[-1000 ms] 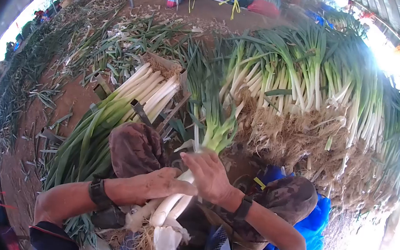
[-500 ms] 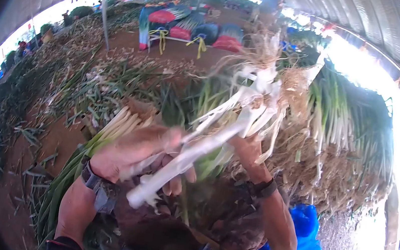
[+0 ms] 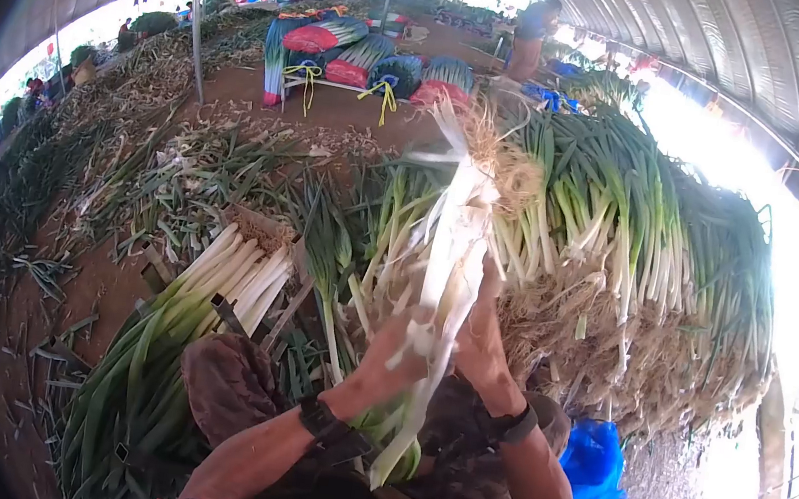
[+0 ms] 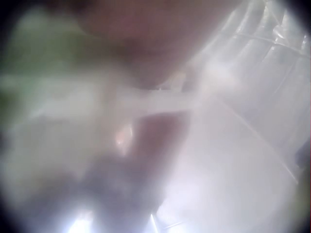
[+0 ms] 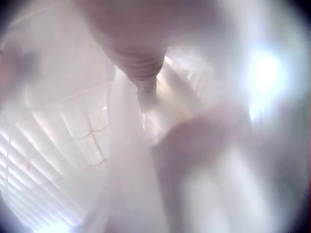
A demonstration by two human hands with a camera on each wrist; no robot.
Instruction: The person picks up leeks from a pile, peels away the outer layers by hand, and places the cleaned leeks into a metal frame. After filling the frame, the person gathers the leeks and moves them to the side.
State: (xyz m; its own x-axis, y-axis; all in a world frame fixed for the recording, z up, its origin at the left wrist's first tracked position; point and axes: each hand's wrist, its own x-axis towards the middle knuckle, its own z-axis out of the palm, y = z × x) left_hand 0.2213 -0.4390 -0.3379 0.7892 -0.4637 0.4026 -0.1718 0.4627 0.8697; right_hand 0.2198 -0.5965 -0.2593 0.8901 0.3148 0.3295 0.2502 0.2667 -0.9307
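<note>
In the head view, a small bunch of large green onions (image 3: 455, 247) stands roots up between my hands, its white stalks trailing loose strips of outer skin. My right hand (image 3: 481, 336) grips the stalks from the right, its fingers partly hidden behind them. In the right wrist view, a thumb (image 5: 146, 82) presses against a pale stalk. My left hand (image 3: 396, 355) pinches at the stalks from the left, lower down. A white strip (image 4: 160, 101) passes between its blurred fingers in the left wrist view. One long peeled strip (image 3: 404, 442) hangs below the hands.
Trimmed green onions (image 3: 212, 296) lie in a metal-framed rack at my left knee. A large heap of rooted green onions (image 3: 626, 219) stands on the right. Beside my right leg is a blue bag (image 3: 597, 472). Packed bundles (image 3: 364, 58) and another person (image 3: 531, 35) are farther back.
The bunch was first held low with roots toward me, then swung up so the roots point away. My left hand, off to the left half a second ago, has come in to the stalks.
</note>
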